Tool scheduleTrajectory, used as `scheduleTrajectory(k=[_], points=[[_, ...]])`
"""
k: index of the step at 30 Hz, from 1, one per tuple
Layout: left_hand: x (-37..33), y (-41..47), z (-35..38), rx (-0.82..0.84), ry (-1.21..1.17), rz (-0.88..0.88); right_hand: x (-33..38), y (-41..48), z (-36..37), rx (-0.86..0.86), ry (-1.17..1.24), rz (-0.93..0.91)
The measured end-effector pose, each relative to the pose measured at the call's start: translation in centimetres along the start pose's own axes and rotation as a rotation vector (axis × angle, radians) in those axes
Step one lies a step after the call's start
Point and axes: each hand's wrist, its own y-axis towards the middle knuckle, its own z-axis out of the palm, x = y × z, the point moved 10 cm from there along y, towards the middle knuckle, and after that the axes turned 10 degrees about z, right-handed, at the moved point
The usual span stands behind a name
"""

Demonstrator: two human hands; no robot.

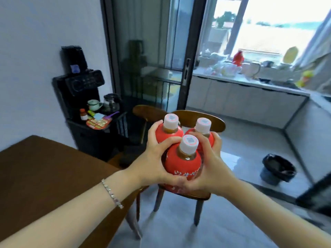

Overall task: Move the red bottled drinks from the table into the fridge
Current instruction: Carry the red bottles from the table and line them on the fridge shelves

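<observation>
Three red bottled drinks with pale pink caps are bunched together in the air above a chair: a near one (182, 161), a far left one (168, 133) and a far right one (206, 135). My left hand (157, 158) wraps the left side of the bunch, its thumb lying between the near and far left bottles. My right hand (213, 161) wraps the right side, fingers curled over the far right bottle. The heels of both hands meet under the near bottle. The brown table (44, 176) lies at lower left. No fridge is in view.
A wooden chair (198, 120) stands directly below the bottles, a second chair (148, 111) behind it. A black stand with a water dispenser (80, 83) is against the left wall. A dark glass sliding door (152, 51), kitchen counter (250, 83) and black bin (277, 169) lie ahead.
</observation>
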Motion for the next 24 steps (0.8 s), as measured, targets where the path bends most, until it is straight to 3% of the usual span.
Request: scheduleTrajectory(k=[10,20,24], points=[[-10.9,21.1,27.7,0.345,-0.281,0.428,-19.1,-13.2,-25.7,-0.473,-0.057,0.445],[-22.5,36.3,50.5,0.666,-0.531,0.738,-32.2,-24.3,-44.4,-0.867,-0.118,0.795],[-27.9,38.5,56.5,0.758,-0.597,0.864,-34.4,-28.8,-49.0,-0.993,-0.142,0.862]])
